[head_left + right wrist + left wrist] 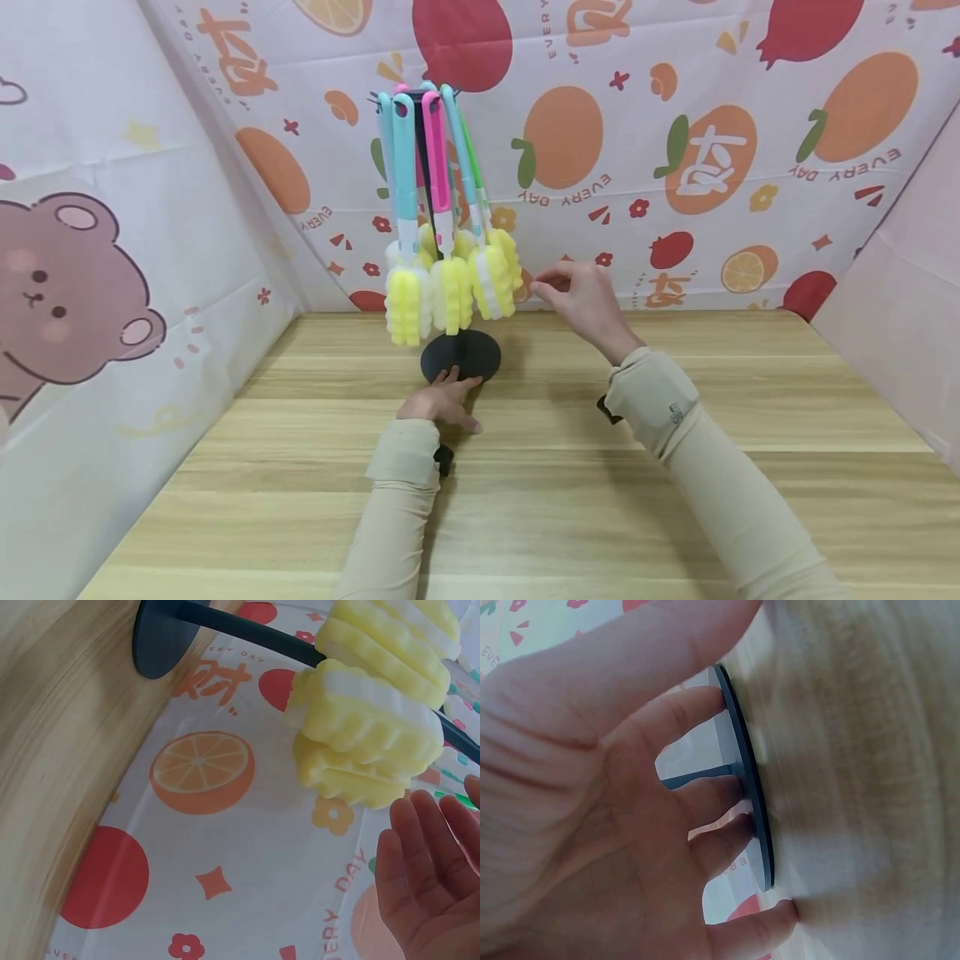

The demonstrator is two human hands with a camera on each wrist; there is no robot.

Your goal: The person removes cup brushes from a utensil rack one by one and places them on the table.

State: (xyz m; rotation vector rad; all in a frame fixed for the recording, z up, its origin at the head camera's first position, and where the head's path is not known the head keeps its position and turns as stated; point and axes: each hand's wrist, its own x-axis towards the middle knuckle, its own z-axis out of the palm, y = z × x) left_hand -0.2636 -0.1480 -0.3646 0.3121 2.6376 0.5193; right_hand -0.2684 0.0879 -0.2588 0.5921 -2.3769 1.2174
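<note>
Bottle brushes with yellow-and-white sponge heads (pixel 452 293) hang from the top of a black stand. Their long handles are blue, pink (pixel 435 158) and green. My left hand (pixel 438 403) rests its fingertips on the near edge of the stand's round black base (pixel 486 355). In the left wrist view, the fingers (pixel 679 716) of that hand spread over the base rim, and one fingertip touches the table beyond it. Just right of the sponge heads, my right hand (pixel 588 304) is raised and empty. In the right wrist view its relaxed fingers lie close to a sponge head (pixel 375 712).
The stand is on a wood-grain table (pixel 600 500) in front of a fruit-printed cloth wall (pixel 465 50). On the left rises a white cloth with a bear print (pixel 67 283); a pale cloth (pixel 907 333) borders the right side.
</note>
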